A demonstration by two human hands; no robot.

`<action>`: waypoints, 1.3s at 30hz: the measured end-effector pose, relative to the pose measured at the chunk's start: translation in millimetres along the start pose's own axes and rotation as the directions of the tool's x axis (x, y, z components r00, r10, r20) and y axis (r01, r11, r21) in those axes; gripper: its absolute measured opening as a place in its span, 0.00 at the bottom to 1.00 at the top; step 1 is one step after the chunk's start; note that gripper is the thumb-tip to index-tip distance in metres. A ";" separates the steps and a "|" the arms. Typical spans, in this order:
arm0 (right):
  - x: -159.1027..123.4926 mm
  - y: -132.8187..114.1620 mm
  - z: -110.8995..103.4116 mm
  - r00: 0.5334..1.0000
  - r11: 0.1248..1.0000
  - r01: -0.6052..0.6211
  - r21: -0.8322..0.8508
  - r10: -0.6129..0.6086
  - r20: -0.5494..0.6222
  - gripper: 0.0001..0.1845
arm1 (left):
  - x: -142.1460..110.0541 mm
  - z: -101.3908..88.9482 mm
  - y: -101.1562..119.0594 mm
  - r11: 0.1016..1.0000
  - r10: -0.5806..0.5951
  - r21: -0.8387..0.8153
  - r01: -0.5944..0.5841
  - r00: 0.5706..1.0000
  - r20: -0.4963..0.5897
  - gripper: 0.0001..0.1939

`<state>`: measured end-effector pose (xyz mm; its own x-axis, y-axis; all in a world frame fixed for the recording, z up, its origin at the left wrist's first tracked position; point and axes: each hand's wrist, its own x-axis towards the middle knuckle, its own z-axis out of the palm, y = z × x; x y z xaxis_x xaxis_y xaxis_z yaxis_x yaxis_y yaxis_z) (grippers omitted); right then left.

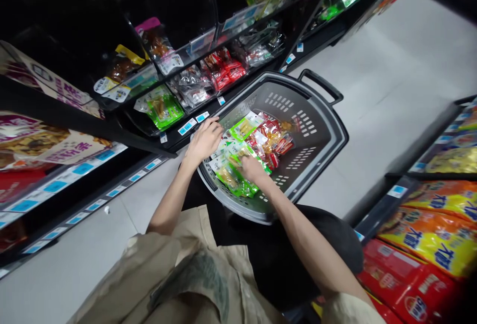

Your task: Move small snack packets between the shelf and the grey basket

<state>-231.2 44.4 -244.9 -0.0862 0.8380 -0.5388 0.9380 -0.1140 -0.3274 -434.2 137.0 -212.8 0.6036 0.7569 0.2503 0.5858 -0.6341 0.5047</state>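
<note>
Because the right hand [254, 169] is down among the glossy green packets [226, 174] near the centre of the frame, its fingertips are partly lost against them, and I cannot tell whether it is pinching one or only pressing on the pile. These packets lie in the grey basket [323, 121], touching the red packets [273, 130] to their right; slick film on slick film could let the heap slide into the bare right part if the hand pushes sideways. Just to the left, the left hand [207, 137] lies at the basket's rim with its fingers fairly straight; its palm is hidden, so whether it grips the edge is unclear. Should it bear down hard on that side, the basket might tip or shift. A quick lift there could also knock the price tags [187, 126] or the green shelf packet [164, 109] just beyond, at upper left. A packet held by one corner could slip, its contents making it sag.
</note>
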 end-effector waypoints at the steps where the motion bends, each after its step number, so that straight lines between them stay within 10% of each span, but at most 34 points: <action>1: -0.8 -0.3 -1.9 0.999 0.999 0.014 0.045 -0.012 -0.046 0.07 | -0.8 -1.3 1.7 0.999 -0.003 -0.033 0.002 1.000 -0.015 0.11; 5: 0.5 6.3 -19.8 0.953 0.926 0.077 0.370 0.041 -0.302 0.12 | -1.3 -3.6 13.2 0.935 -0.177 -0.344 0.084 0.952 -0.248 0.08; 8: 1.6 10.0 -35.7 0.890 0.671 0.260 0.694 0.112 -0.442 0.22 | 1.6 4.4 22.6 0.752 -0.435 -0.646 0.134 0.836 -0.333 0.09; 11: -1.1 5.1 -42.4 0.873 0.344 0.381 0.858 0.172 -0.456 0.25 | 1.6 19.1 30.9 0.620 -0.452 -0.756 0.210 0.883 -0.125 0.16; 14: -5.0 -2.3 -40.8 0.886 0.204 0.389 0.898 0.184 -0.426 0.25 | -4.4 30.3 38.8 0.628 -0.334 -0.718 0.300 0.937 0.099 0.19; 28: -3.7 -6.1 -36.0 0.924 0.190 0.349 0.918 0.095 -0.371 0.27 | -10.0 28.7 36.6 0.399 -0.480 -0.859 0.321 0.871 0.103 0.23; 39: -5.8 -12.3 -37.6 0.934 0.194 0.351 0.916 -0.010 -0.356 0.29 | -7.6 23.6 42.6 0.388 -0.517 -0.858 0.337 0.850 0.101 0.17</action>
<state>-229.6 61.0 -208.5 0.0298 0.9741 -0.2240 -0.1555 -0.2169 -0.9637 -401.1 100.6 -212.7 0.2646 0.9554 -0.1313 -0.0334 0.1451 0.9889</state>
